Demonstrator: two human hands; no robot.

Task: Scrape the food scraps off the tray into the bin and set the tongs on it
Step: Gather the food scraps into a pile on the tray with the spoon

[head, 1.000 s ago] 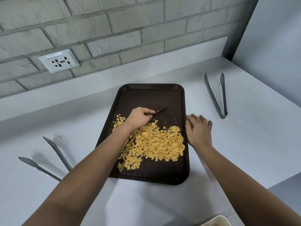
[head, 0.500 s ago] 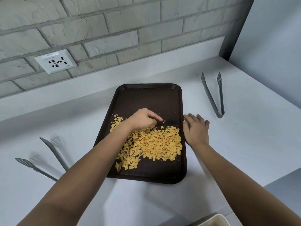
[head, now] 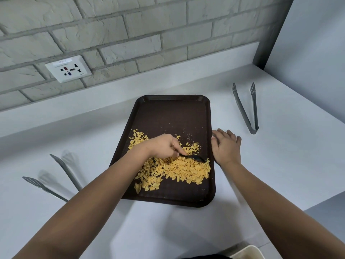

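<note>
The wall socket [head: 68,68] carried a small label strip and tiny print, both too blurred to read; nothing else bore writing. On the white counter [head: 280,174] lay the dark brown tray [head: 173,113], with yellow food scraps [head: 179,171] heaped on its near half. The left hand [head: 165,146] pinched a thin black scraper [head: 194,158] whose handle was hidden under the fingers, its tip in the scraps. The right hand [head: 225,146] lay flat with straight fingers against the tray's right edge. One pair of grey tongs [head: 245,109] rested right of the tray; a second pair [head: 54,176] on the left was partly covered by the forearm. A pale bin rim [head: 246,252] was cut off at the bottom edge
</note>
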